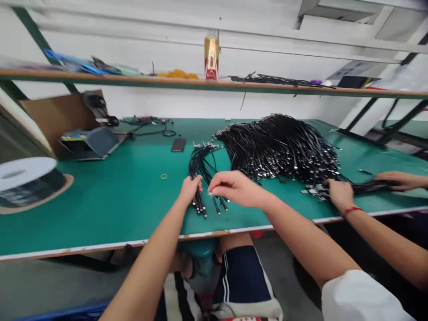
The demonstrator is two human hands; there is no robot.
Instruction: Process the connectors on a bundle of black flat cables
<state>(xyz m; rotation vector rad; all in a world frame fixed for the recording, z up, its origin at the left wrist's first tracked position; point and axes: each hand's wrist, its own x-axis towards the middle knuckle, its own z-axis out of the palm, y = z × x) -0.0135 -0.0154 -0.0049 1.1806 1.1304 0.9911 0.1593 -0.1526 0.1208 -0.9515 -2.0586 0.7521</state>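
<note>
My left hand is closed around a small bundle of black cables with metal-tipped ends, resting on the green table. Just to its right, my right hand pinches the silvery end of one black cable between thumb and fingers. A few more cable ends stick out below that hand, apart from the gripped bundle. Behind and to the right lies a large heap of the same black cables, their shiny ends facing the front.
At the right, a co-worker's hands hold another cable bundle. A phone and a rubber band lie on the green table. A large spool and a grey machine stand left. A shelf spans the back.
</note>
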